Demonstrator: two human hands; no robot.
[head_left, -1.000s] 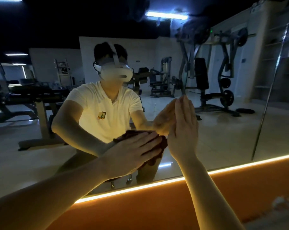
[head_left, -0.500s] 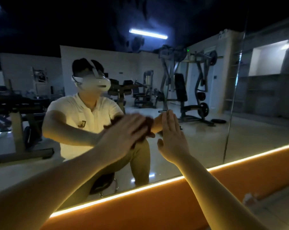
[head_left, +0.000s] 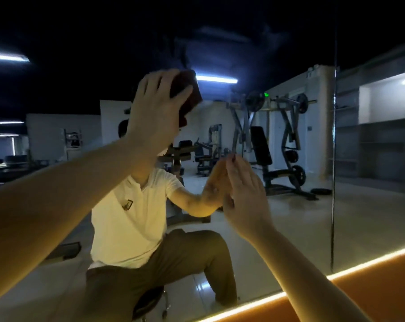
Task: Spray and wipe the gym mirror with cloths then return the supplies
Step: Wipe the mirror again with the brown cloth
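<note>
L hand is up high on the mirror, toward its top edge and left of centre, palm on a dark red cloth, pressing it to the glass. Fingers are spread wide and nearly straight, laid over the cloth's back, not curled round it. The bunched cloth sticks out to the right of the hand, past the thumb, w/ a bit hanging lower. L forearm comes in from the lower left.

R hand is lower, near the mirror's middle, well apart from the cloth. Palm is flat vs the glass, fingers straight, close together, pointing up. It holds nothing. Its refl meets it palm to palm.

The mirror has a vertical seam toward its right edge. Along the bottom edge runs a lit light strip, w/ an orange panel just below.

In the refl:
- the person in a white shirt and brown trousers, sat on a stool, one knee out
- a weight machine behind, up and right of the R hand
- a tube light just right of the cloth

Room is dim, so cloth texture can't be made out.
</note>
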